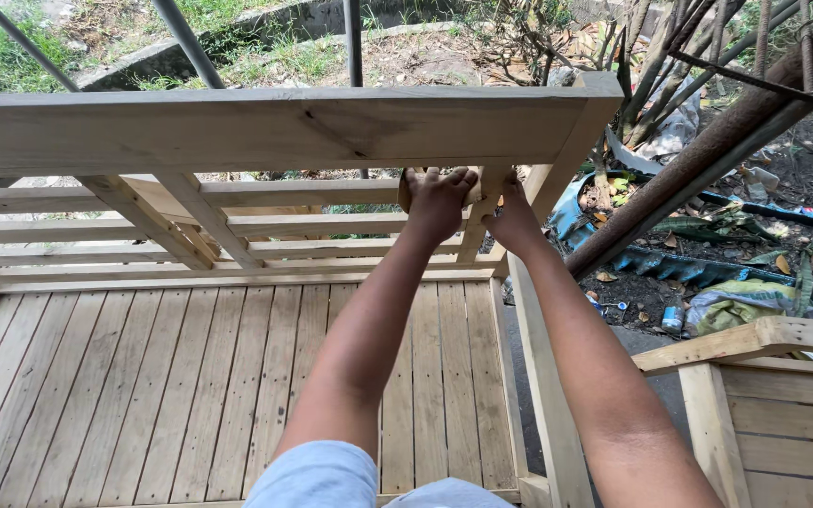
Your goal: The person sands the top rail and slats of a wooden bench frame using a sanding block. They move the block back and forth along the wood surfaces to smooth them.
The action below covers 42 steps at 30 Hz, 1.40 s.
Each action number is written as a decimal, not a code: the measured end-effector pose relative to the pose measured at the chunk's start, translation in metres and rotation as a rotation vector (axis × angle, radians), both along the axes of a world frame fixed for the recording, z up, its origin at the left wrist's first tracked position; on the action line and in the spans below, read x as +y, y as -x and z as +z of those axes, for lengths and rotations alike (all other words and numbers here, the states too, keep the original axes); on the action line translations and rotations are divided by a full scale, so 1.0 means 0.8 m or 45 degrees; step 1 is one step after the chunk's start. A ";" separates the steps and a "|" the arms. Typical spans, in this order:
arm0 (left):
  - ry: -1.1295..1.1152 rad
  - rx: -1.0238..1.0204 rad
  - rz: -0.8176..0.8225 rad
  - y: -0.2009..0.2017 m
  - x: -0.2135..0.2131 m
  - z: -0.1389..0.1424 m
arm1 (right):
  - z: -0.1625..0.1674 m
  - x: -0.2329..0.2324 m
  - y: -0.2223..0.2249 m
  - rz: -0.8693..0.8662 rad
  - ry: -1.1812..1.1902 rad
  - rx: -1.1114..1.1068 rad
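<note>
Forearms: two bare arms run up from the bottom edge of the head view, over pale shorts [322, 475].
Left hand [438, 200]: fingers curled over a small tan block [408, 188], held against the underside of the top rail [265, 127].
Right hand [512, 218]: just beside the left, fingers narrow, pressed to the slanted brace [475, 230] beneath the rail; whether it grips anything cannot be told.
Packages: a small blue-and-white can [673, 318] lies on the dirt at right; a yellow-green crumpled bag [736, 303] sits near it; blue corrugated sheeting [698, 271] stretches behind both.
Block: light wood, mostly hidden by the left fingers, tucked at the rail's right end near the corner post [543, 376].
Frame: unfinished pale timber, horizontal back slats [96, 230], diagonal brace [148, 221] at left.
Surface: slatted plank deck [143, 376], boards running away from the camera.
Second frame [764, 404]: similar pale timber, lower right.
Surroundings: outdoors, bare soil, grass [2, 56], dry leaves, dark metal poles [185, 42].
</note>
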<state>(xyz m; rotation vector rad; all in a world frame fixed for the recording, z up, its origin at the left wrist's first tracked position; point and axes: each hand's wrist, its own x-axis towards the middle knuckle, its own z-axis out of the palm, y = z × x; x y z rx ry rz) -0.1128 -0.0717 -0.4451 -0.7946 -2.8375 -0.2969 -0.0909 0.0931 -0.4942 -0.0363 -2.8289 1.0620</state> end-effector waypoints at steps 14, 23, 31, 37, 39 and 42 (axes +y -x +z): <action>-0.098 0.115 -0.146 0.006 -0.076 -0.007 | 0.004 -0.011 0.008 0.003 0.747 0.158; -0.258 0.111 -0.293 -0.008 -0.053 -0.020 | -0.008 -0.016 -0.019 -0.156 0.741 0.253; -0.024 0.175 -0.280 0.004 -0.121 -0.019 | -0.008 -0.016 -0.026 -0.194 0.635 0.306; -0.258 0.143 -0.192 0.021 -0.238 -0.007 | -0.025 -0.039 -0.025 -0.359 0.573 0.327; -0.194 0.085 -0.154 0.015 -0.208 -0.008 | -0.025 -0.045 -0.024 -0.374 0.606 0.290; -0.202 0.086 -0.203 -0.005 -0.104 -0.013 | -0.027 -0.045 -0.022 -0.290 0.717 0.285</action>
